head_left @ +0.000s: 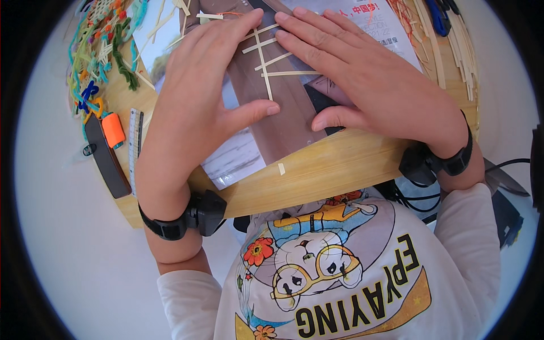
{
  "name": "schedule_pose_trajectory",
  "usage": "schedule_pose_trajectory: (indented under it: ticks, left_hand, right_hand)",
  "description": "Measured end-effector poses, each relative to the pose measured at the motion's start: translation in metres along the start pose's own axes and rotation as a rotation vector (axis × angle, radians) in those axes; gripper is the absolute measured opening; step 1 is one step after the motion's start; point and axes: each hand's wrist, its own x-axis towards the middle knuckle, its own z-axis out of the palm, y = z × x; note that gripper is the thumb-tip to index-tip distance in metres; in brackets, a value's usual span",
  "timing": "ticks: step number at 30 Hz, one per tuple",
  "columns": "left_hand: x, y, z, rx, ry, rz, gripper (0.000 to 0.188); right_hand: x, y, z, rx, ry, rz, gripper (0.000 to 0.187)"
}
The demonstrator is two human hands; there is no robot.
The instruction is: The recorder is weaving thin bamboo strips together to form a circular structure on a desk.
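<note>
A small lattice of thin pale strips lies on a glossy magazine (241, 161) in front of me. One long strip (264, 68) runs lengthwise, and several short strips (289, 73) cross it at angles. My left hand (198, 71) rests on the left side, its fingers stretched forward and its thumb tip at the near end of the long strip. On the other side my right hand (379, 82) lies flat with its fingers apart. Its fingertips are over the right ends of the upper cross strips, and its thumb is on the magazine. Neither hand grips anything.
Colourful yarn and fuzzy wires (99, 54) are heaped at the far left. Below them are an orange-capped item (113, 130), a dark long case (107, 158) and a ruler (134, 150). Blue-handled scissors (437, 17) and loose strips (462, 56) lie at right. A strip scrap (281, 169) sits near the edge.
</note>
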Motion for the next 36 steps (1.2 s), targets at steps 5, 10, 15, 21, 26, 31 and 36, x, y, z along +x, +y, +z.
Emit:
schedule_pose_trajectory:
  ticks: [5,10,15,21,26,31,36]
  left_hand:
    - [0.0,0.001,-0.002,-0.134,-0.008,0.0,0.092]
    - [-0.001,0.001,-0.007,-0.024,-0.04,-0.018,0.096]
    - [-0.003,0.002,-0.007,-0.016,-0.037,-0.043,0.102]
    - [-0.004,0.004,-0.008,-0.021,-0.041,-0.069,0.105]
    - [-0.005,0.006,-0.01,-0.042,-0.052,-0.098,0.107]
    - [-0.005,0.006,-0.009,-0.051,-0.052,-0.112,0.109]
    - [-0.006,0.005,-0.008,-0.041,-0.05,-0.115,0.109]
  right_hand:
    - [0.004,-0.002,0.008,0.03,0.127,-0.004,0.089]
    - [-0.001,0.001,0.001,0.008,-0.005,-0.003,0.09]
    - [0.003,0.0,-0.001,-0.006,0.005,-0.006,0.09]
    - [0.003,-0.007,-0.03,0.238,-0.116,0.07,0.09]
    - [0.007,-0.008,-0.034,0.255,-0.104,0.065,0.09]
    - [0.006,-0.008,-0.032,0.247,-0.095,0.062,0.089]
    - [0.006,-0.008,-0.032,0.248,-0.13,0.065,0.095]
